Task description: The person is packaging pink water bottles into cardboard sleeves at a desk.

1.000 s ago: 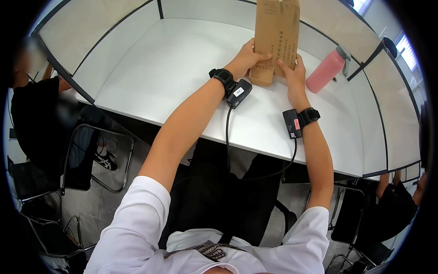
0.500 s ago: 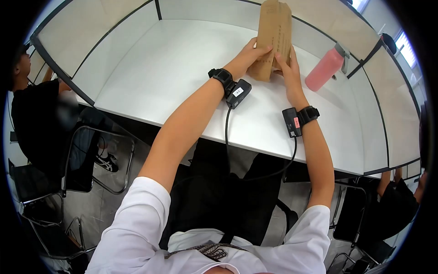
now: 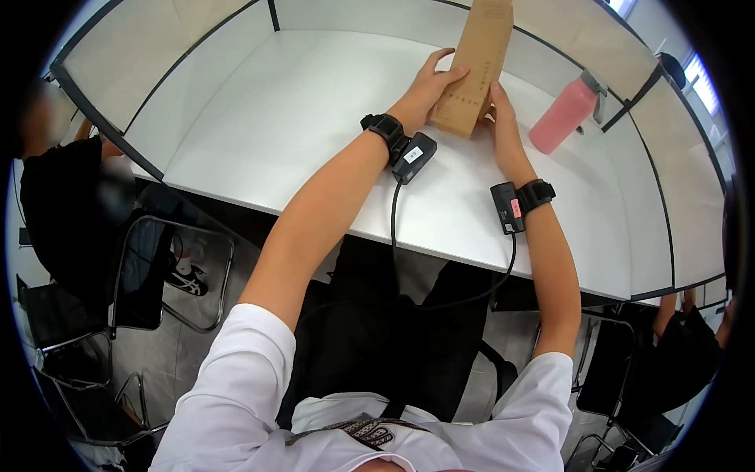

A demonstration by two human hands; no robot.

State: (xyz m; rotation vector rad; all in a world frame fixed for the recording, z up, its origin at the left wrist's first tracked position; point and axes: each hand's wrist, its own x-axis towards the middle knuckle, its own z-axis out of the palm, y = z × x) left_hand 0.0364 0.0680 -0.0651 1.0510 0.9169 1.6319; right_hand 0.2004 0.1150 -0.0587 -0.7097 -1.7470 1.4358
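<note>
A tall brown paper bag (image 3: pixel 474 71) with printed characters on its face stands above the white table, its top leaning away to the right and cut off by the upper edge of view. My left hand (image 3: pixel 429 93) grips its left side, thumb lying on the printed face. On the opposite side my right hand (image 3: pixel 504 122) is closed at the right edge, with part of its fingers hidden behind the bag. To the right of my right hand, a pink bottle (image 3: pixel 563 118) with a grey lid rests on the table.
The white table (image 3: pixel 314 118) is enclosed by low partition panels (image 3: pixel 212 75). Black devices with cables are strapped to both my wrists. A person in black (image 3: pixel 71 212) sits at the left near metal-framed chairs (image 3: pixel 177 271); another person (image 3: pixel 684 354) is at the right.
The bag has turned, and its printed face now appears flatter and tilts more to the right. My right thumb has shifted from the front face to the right edge.
</note>
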